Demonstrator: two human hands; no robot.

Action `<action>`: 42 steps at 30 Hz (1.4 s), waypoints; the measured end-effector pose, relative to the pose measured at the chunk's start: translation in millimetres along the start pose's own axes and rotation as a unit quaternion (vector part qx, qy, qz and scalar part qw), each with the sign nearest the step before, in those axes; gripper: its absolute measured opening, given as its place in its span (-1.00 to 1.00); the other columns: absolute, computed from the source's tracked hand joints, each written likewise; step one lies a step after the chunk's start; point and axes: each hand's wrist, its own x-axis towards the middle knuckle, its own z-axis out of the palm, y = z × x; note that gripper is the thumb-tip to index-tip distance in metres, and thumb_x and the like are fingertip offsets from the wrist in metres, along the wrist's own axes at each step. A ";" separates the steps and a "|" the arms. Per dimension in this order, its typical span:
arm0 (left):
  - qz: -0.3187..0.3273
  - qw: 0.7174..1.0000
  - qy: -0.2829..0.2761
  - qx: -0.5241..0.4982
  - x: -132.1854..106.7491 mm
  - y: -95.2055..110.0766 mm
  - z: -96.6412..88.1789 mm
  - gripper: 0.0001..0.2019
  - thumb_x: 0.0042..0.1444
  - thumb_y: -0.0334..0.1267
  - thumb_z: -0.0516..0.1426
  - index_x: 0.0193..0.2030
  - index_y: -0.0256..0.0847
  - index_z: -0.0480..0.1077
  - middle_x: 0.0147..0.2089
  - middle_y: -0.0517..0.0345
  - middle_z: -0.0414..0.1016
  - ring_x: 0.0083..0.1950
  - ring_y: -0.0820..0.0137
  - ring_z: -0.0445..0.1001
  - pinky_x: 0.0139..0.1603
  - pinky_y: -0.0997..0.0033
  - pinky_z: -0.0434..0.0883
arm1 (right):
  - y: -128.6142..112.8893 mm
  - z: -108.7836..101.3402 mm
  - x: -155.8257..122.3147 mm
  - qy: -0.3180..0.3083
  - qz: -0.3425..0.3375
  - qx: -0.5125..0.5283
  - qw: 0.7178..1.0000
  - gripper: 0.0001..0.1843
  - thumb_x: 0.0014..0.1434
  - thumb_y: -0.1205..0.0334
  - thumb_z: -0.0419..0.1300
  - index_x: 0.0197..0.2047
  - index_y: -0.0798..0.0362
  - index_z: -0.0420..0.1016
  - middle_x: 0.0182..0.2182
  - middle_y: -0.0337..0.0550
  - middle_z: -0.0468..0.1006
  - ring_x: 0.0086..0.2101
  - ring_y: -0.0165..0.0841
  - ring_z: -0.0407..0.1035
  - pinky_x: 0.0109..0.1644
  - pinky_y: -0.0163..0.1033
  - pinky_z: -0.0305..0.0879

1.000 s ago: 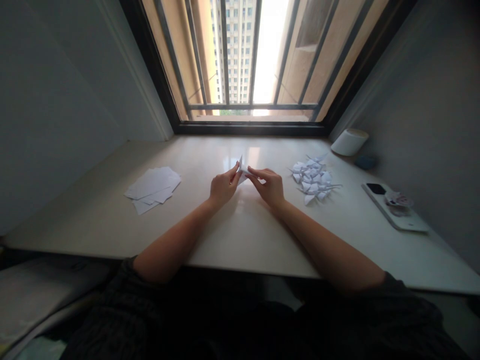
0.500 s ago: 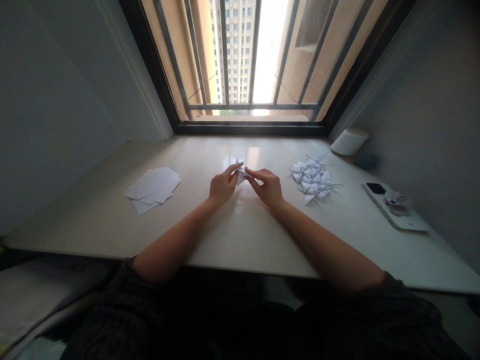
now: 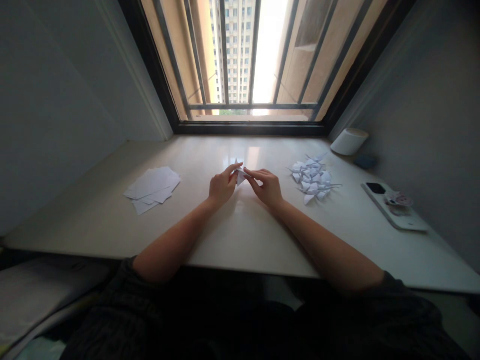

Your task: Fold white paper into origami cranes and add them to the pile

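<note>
A small folded piece of white paper (image 3: 240, 174) sits between my two hands at the middle of the pale desk (image 3: 240, 235). My left hand (image 3: 222, 186) pinches its left side with thumb and forefinger. My right hand (image 3: 267, 186) pinches its right side, fingers curled in. Most of the paper is hidden behind my fingers; only a white tip shows above them. A loose stack of flat white sheets (image 3: 152, 183) lies to the left of my hands. A heap of several folded paper pieces (image 3: 312, 178) lies to the right.
A white roll (image 3: 349, 141) and a small dark blue object (image 3: 365, 161) sit at the back right by the wall. A phone (image 3: 393, 206) with a small round thing on it lies at the right. A barred window (image 3: 251, 60) stands behind the desk.
The paper's raised tip has dropped lower between my fingers, and both hands have closed in a little on it. The hands stay in the same place on the desk.
</note>
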 end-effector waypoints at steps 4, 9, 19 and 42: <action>-0.005 1.000 -0.001 -0.006 0.1 1.0 -0.4 -0.64 0.24 -0.24 0.01 0.15 0.00 0.39 -0.44 0.24 0.53 -0.44 0.44 0.41 -0.37 0.51 0.23 | 0.5 -0.1 -0.2 0.002 -0.001 -0.001 1.000 -0.71 0.23 0.22 0.14 -0.01 -0.12 0.56 -0.19 -0.18 0.65 -0.30 -0.28 0.47 -0.17 -0.12 0.41; -0.012 0.999 -0.001 -0.042 0.1 -1.0 0.2 -0.64 0.23 -0.26 0.02 0.14 0.00 0.41 -0.44 0.24 0.53 -0.43 0.44 0.42 -0.35 0.50 0.25 | 1.3 0.4 -0.1 0.007 -0.002 -0.006 1.000 -0.70 0.23 0.25 0.14 -0.01 -0.13 0.56 -0.17 -0.19 0.64 -0.28 -0.29 0.47 -0.15 -0.12 0.40; -0.087 0.913 -0.014 -0.398 13.5 -16.3 11.7 -0.64 0.05 -0.35 0.13 0.02 -0.19 0.48 -0.15 0.08 0.56 -0.27 0.46 0.48 -0.24 0.47 0.40 | -8.2 -5.0 3.4 0.063 -0.013 0.006 0.998 -0.70 0.21 0.15 0.20 0.01 -0.12 0.53 -0.13 -0.13 0.61 -0.13 -0.23 0.40 0.00 -0.04 0.37; -0.044 0.981 -0.032 -0.188 6.5 -15.4 8.4 -0.58 0.07 -0.38 0.14 0.11 -0.12 0.45 -0.09 0.13 0.61 -0.22 0.37 0.55 -0.14 0.41 0.45 | 5.9 8.0 0.3 0.000 0.117 0.117 0.986 -0.56 0.12 -0.02 0.25 0.07 -0.12 0.51 -0.19 -0.12 0.59 -0.24 -0.29 0.41 -0.10 -0.11 0.38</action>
